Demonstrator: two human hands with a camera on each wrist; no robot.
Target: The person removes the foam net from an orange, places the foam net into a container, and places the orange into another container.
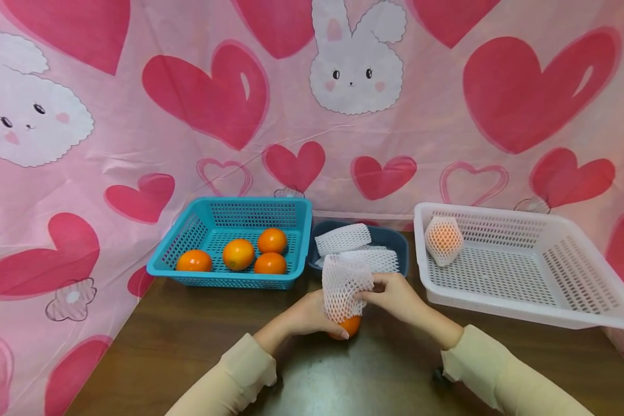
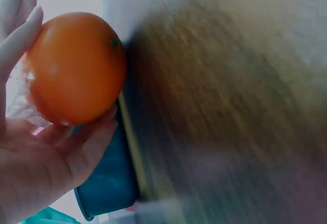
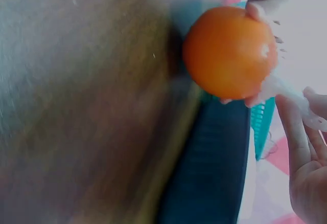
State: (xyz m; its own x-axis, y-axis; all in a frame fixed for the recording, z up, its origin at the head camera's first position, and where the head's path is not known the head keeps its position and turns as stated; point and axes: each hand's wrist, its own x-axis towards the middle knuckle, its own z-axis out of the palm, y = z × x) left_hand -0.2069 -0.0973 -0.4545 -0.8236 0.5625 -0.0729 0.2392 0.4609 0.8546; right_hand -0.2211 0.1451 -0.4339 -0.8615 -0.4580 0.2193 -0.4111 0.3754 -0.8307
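An orange (image 1: pixel 351 327) is gripped by my left hand (image 1: pixel 312 315), thumb on its near side and fingers around it, as the left wrist view shows with the bare fruit (image 2: pixel 76 70). A white foam net sleeve (image 1: pixel 343 283) stands over the top of the orange and covers its upper part. My right hand (image 1: pixel 395 296) pinches the edge of that sleeve between thumb and fingers on the right side. In the right wrist view the orange (image 3: pixel 230 52) hangs above the table, and the right hand (image 3: pixel 306 168) holds the stretched foam.
A teal basket (image 1: pixel 221 281) at the left holds several oranges. Behind the hands, a dark blue bin (image 1: pixel 403 245) contains more foam net sleeves (image 1: pixel 343 238). On the right, a white basket (image 1: pixel 520 312) holds one netted orange (image 1: pixel 444 240). All stand on a brown wooden table (image 1: pixel 151 346).
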